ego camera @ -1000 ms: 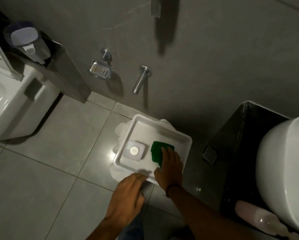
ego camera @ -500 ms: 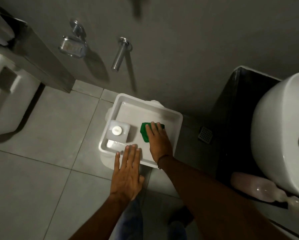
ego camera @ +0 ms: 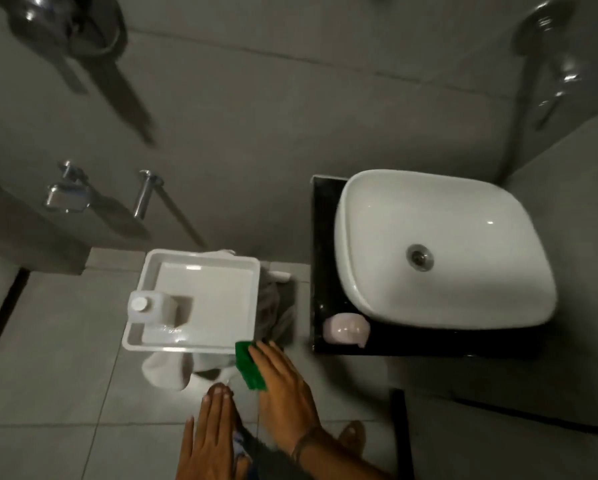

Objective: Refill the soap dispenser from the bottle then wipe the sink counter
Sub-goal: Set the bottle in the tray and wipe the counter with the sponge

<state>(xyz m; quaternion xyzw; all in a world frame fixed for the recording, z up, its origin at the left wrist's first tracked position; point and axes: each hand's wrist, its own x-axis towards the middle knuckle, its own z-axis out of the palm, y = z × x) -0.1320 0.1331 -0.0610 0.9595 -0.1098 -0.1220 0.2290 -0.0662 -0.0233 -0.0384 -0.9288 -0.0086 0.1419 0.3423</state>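
My right hand holds a green sponge just off the near right corner of the white tray. A clear square refill bottle with a white cap stands at the tray's left side. My left hand hovers flat with straight fingers and nothing in it, below the tray. The white basin sits on a black counter at the right. A pale pink soap dispenser lies at the counter's near left corner, against the basin.
The tray rests on a white bin with a liner. A chrome soap dish and a chrome spout stick out of the grey tiled wall. Grey floor tiles surround the bin. A toilet edge shows at far left.
My right hand has lifted the green sponge out of the tray toward me. The left hand has drawn back from the tray's rim. The view has swung right, showing the whole basin.
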